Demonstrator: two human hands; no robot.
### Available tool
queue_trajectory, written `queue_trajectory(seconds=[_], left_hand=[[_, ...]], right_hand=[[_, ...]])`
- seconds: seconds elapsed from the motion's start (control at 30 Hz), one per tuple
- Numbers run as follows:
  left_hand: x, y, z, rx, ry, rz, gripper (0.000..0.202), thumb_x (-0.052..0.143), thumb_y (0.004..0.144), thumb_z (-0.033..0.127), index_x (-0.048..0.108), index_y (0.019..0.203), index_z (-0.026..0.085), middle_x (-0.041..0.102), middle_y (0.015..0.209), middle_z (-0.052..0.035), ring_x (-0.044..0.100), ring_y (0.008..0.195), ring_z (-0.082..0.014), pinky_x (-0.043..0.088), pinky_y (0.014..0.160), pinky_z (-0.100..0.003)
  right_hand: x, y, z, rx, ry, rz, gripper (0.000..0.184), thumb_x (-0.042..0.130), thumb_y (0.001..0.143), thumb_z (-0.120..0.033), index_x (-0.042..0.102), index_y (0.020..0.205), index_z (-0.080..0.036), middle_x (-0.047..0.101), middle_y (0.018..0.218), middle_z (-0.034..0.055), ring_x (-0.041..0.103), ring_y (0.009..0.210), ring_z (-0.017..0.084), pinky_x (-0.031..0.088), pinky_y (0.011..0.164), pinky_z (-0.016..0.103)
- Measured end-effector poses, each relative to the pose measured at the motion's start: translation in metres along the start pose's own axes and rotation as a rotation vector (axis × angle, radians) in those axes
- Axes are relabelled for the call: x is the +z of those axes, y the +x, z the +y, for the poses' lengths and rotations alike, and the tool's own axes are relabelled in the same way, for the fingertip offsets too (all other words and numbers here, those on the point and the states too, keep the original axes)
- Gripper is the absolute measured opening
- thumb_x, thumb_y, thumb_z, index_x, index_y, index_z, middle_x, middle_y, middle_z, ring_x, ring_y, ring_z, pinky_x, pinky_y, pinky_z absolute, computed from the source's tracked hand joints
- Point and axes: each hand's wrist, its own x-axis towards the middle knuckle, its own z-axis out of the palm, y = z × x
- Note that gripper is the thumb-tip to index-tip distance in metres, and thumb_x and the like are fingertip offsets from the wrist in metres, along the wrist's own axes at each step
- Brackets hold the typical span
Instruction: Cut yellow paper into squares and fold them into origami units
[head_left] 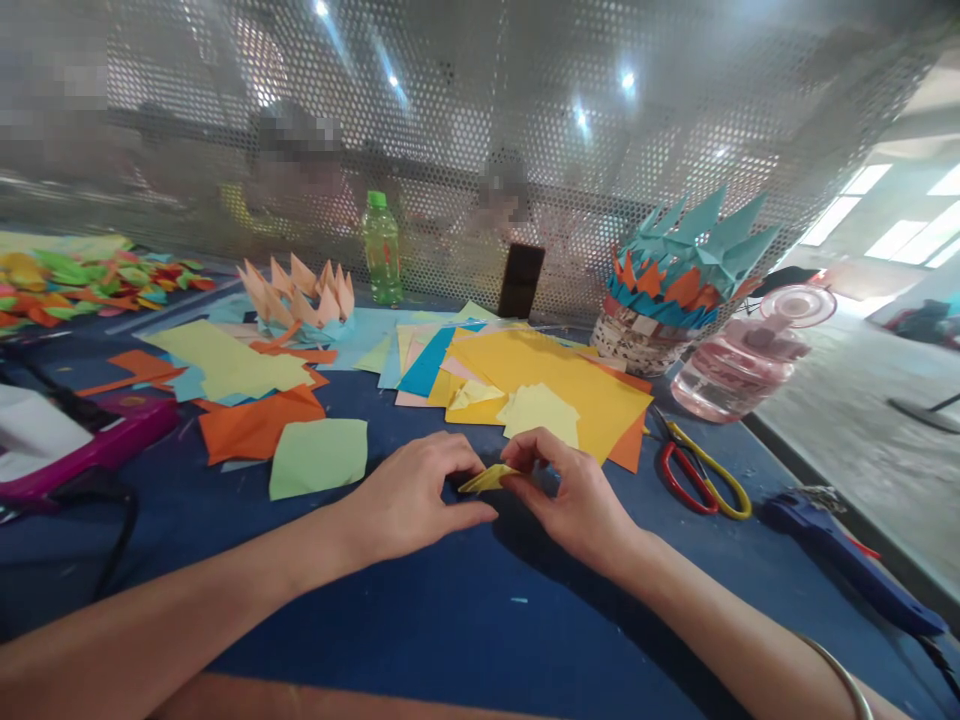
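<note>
A small folded piece of yellow paper (486, 480) is pinched between my left hand (412, 497) and my right hand (566, 495). Fingertips from both hands press on it, and the fingers partly hide its middle. Just beyond my hands lies a loose stack of coloured paper sheets (540, 385), with yellow on top. A pale green sheet (319, 458) rests left of my left hand, beside an orange sheet (255, 425). Red-and-yellow-handled scissors (697, 470) lie right of my right hand.
The dark blue tabletop (450, 620) holds folded paper models (296, 295) (675, 270), a green bottle (382, 250), a pink bottle (742, 360), a blue tool (847, 560) and a magenta device (90, 440). A perforated metal screen (465, 120) stands behind, with people beyond it.
</note>
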Motion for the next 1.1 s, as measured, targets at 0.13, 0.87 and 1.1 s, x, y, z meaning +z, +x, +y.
queue_trajectory(seconds=[0.13, 0.87, 1.1], left_hand=[[0.003, -0.001, -0.002, 0.001, 0.000, 0.020, 0.013, 0.060, 0.085, 0.025, 0.063, 0.075, 0.017, 0.063, 0.079, -0.0014, 0.057, 0.077, -0.0159, 0.041, 0.070, -0.027], [-0.001, -0.001, 0.002, -0.069, -0.195, 0.030, 0.020, 0.043, 0.094, 0.019, 0.063, 0.090, 0.020, 0.065, 0.083, 0.0020, 0.059, 0.079, -0.0125, 0.039, 0.072, -0.023], [-0.001, -0.002, 0.002, -0.018, -0.210, 0.019, 0.022, 0.041, 0.096, 0.023, 0.062, 0.091, 0.019, 0.063, 0.085, 0.0008, 0.057, 0.081, -0.0132, 0.039, 0.074, -0.023]], right_hand=[[0.002, -0.001, -0.002, 0.013, 0.028, -0.029, 0.014, 0.060, 0.081, -0.015, 0.055, 0.093, -0.022, 0.062, 0.081, -0.0018, 0.057, 0.073, 0.012, 0.045, 0.069, 0.024], [-0.008, 0.000, -0.009, 0.163, 0.197, -0.141, 0.019, 0.050, 0.092, -0.033, 0.063, 0.089, -0.019, 0.065, 0.077, -0.0011, 0.057, 0.069, 0.010, 0.043, 0.063, 0.019], [-0.007, -0.001, -0.006, 0.174, 0.165, -0.145, 0.022, 0.050, 0.092, -0.035, 0.064, 0.087, -0.019, 0.066, 0.075, -0.0009, 0.057, 0.066, 0.010, 0.042, 0.061, 0.020]])
